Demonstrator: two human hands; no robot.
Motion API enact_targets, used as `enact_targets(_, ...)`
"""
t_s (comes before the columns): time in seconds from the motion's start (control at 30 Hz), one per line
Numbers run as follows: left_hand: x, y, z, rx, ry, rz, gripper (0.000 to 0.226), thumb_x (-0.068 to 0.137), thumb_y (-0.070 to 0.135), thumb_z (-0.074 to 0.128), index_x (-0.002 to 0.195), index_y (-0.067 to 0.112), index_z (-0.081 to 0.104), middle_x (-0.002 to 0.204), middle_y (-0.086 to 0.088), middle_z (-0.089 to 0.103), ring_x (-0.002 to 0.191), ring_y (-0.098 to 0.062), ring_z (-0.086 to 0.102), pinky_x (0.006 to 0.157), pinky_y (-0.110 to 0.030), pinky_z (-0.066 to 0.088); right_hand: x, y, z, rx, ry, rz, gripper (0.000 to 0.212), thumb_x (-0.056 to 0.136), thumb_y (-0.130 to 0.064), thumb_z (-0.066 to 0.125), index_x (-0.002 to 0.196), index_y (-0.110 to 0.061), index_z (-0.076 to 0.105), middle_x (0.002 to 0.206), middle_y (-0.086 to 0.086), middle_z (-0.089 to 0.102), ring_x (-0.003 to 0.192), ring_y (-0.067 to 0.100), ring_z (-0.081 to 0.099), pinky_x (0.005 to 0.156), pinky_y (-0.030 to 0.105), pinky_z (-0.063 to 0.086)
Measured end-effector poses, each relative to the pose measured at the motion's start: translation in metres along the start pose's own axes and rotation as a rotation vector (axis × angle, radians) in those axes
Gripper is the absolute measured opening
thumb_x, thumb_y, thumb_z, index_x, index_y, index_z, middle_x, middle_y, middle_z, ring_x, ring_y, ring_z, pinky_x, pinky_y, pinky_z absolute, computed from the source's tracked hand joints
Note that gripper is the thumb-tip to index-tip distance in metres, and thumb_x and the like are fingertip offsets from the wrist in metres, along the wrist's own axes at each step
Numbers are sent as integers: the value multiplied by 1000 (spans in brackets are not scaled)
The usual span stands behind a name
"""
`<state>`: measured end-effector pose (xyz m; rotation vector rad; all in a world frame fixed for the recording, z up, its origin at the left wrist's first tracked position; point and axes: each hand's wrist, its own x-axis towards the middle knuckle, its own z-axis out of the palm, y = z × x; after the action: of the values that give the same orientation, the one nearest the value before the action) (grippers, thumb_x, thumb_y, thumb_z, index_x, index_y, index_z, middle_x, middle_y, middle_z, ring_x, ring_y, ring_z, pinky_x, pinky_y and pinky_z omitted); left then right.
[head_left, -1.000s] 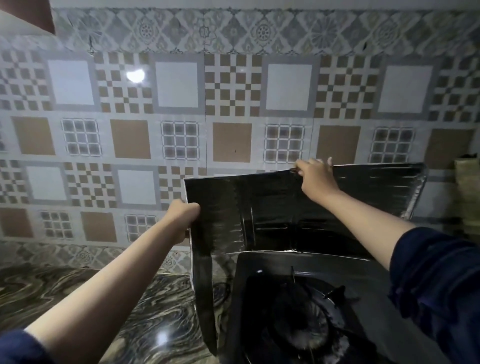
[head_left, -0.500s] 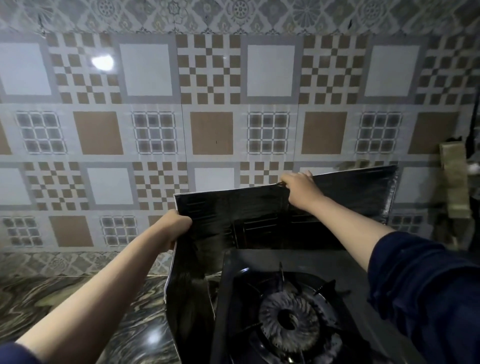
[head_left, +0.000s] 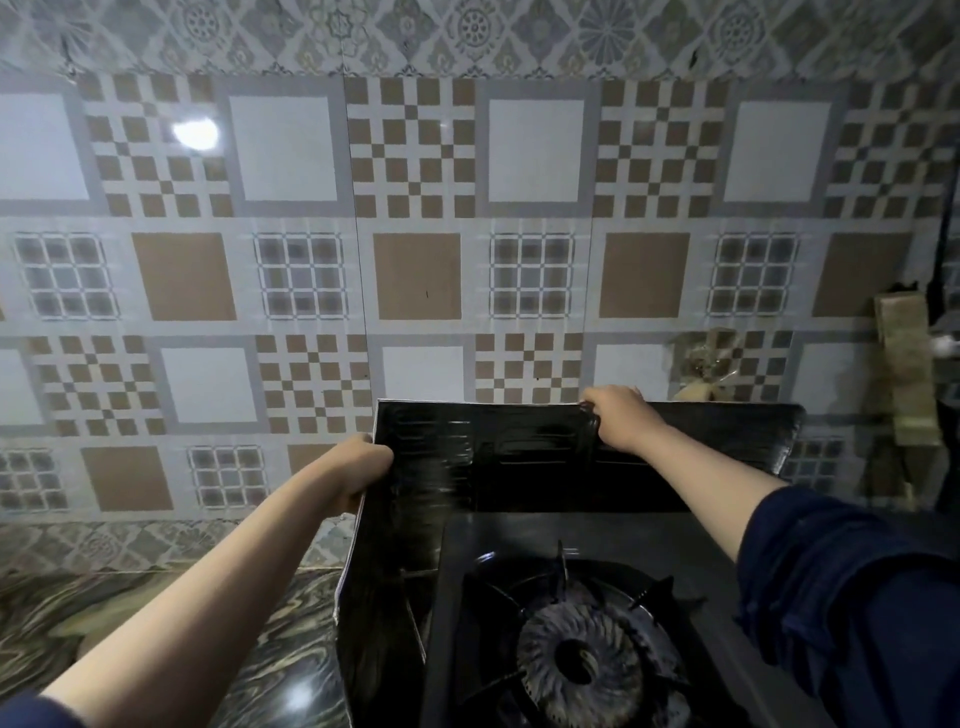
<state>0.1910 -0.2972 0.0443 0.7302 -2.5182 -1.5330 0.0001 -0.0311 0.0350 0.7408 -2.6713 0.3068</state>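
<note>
A folding splash screen (head_left: 519, 457) stands around the back and left side of a black gas stove (head_left: 675, 535), at the rear edge of the marbled countertop (head_left: 130, 623), close to the tiled wall (head_left: 415, 208). The screen is a thin sheet, dark and glossy on the face turned to the stove, with short horizontal ribs that catch the light and a pale line along its rim. It is creased into panels. A long one runs behind the stove, parallel to the wall. A left wing bends forward along the stove's left side, down toward the countertop. The right end has a clipped lower corner. The long panel's bottom edge is hidden behind the stove.

The left hand (head_left: 363, 467) grips the upper corner where the left wing meets the back panel, its fingers curled round the edge. The right hand (head_left: 618, 415) holds the top rim of the back panel near its middle, with its fingers hooked over the far side. A dark blue sleeve (head_left: 857, 597) covers the right upper arm. The round burner (head_left: 582, 660) sits under its pan support, just in front of the screen.
</note>
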Motion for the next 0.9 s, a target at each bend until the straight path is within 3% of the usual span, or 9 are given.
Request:
enact_targets(0.03, 3, 1, 0, -4, 1, -3, 28, 88, 1, 44, 117, 4, 47, 95, -19, 62, 80, -31, 65, 56, -34, 56, 5, 2, -1, -20, 5, -1, 23, 82, 5, 46, 92, -11, 58, 103, 14, 65, 102, 35, 56, 84, 34, 37)
enact_targets(0.13, 10, 7, 0, -33, -24, -5, 34, 84, -1, 45, 118, 3, 49, 102, -24, 63, 91, -37, 66, 78, -50, 58, 18, 11, -10, -89, 74, -14, 23, 81, 4, 47, 92, -14, 57, 102, 14, 66, 101, 35, 58, 88, 38, 39)
enact_targets(0.27, 14, 18, 11, 9, -43, 1, 24, 87, -4, 39, 104, 2, 54, 94, -22, 62, 77, -32, 65, 67, -42, 59, 24, 25, -22, -194, 106, 1, 25, 75, 9, 47, 88, -11, 54, 98, 18, 63, 98, 38, 56, 86, 39, 40)
enact_targets(0.4, 20, 31, 29, 4, -68, 18, 22, 89, -1, 39, 106, 2, 53, 92, -21, 62, 74, -32, 63, 71, -44, 55, 15, 41, -11, -237, 119, 41, 26, 75, 15, 44, 91, -1, 57, 102, 19, 49, 100, 37, 50, 75, 37, 43)
enact_targets(0.47, 21, 35, 37, 9, -85, 17, 22, 88, 2, 39, 105, 2, 54, 87, -18, 59, 72, -29, 59, 65, -37, 49, 7, 50, -4, -287, 113, 65, 29, 77, 13, 45, 99, -1, 58, 108, 18, 48, 106, 36, 49, 81, 38, 45)
enact_targets(0.57, 26, 37, 47, 20, -77, 19, 27, 83, 4, 38, 105, 2, 54, 90, -18, 56, 78, -28, 52, 68, -38, 40, -1, 59, 5, -306, 136, 54, 36, 78, 10, 48, 111, -4, 53, 113, 15, 50, 110, 34, 48, 87, 39, 45)
enact_targets(0.73, 25, 46, 59, -18, -77, 6, 17, 89, 0, 36, 97, 3, 50, 86, -17, 57, 71, -28, 59, 66, -35, 48, 1, 50, 15, -107, 180, -65, 29, 89, 0, 45, 114, -10, 55, 112, 10, 59, 107, 31, 51, 90, 39, 44)
enact_targets(0.83, 18, 51, 64, -33, -87, 11, 15, 92, -2, 36, 84, 6, 47, 79, -15, 57, 63, -26, 59, 70, -39, 54, 4, 40, 20, -102, 181, -76, 38, 82, 9, 42, 110, -11, 58, 111, 9, 63, 107, 30, 54, 94, 37, 37)
enact_targets(0.9, 11, 55, 67, -18, -73, 32, 13, 92, -2, 37, 87, 4, 47, 78, -13, 55, 64, -24, 56, 72, -40, 54, 4, 37, 22, -101, 213, -45, 45, 77, 12, 42, 112, -11, 59, 111, 10, 64, 107, 31, 55, 98, 37, 35)
